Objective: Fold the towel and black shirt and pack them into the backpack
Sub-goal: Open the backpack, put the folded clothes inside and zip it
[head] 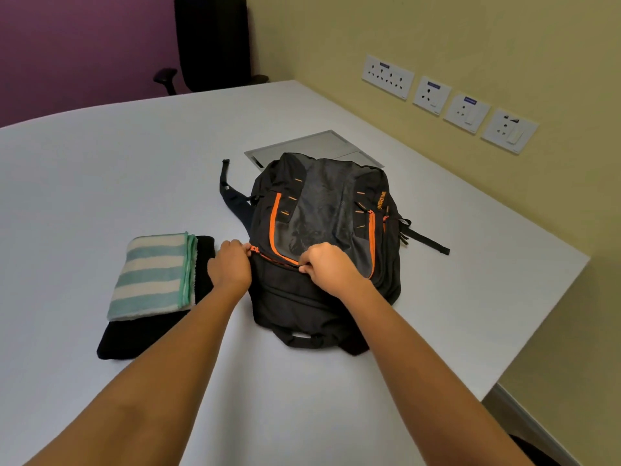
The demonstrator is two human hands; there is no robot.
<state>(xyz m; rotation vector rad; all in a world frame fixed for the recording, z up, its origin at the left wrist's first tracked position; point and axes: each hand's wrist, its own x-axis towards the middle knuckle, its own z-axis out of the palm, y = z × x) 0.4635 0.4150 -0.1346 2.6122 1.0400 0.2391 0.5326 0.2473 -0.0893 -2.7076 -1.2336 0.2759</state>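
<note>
The backpack [322, 203] lies flat on the white table [134, 163], with its carry handle toward the person. Both hands are on it. The left hand [231, 265] has its fingers curled and grips the bag's edge where the orange zipper [274, 257] begins. The right hand [331, 269] is closed in a pinch further along this zipper, I think on the slider, which is too small to see. The zipper runs across the bag from one hand to the other, so I judge that the pull must go sideways to the right while the left hand holds against it.

The folded striped towel [151, 277] rests on the folded black shirt [134, 338], just beside the backpack on its left. The long side of this pile points away from the person, almost parallel to the bag. The left hand is clearly nearer to it and almost touches the shirt.
</note>
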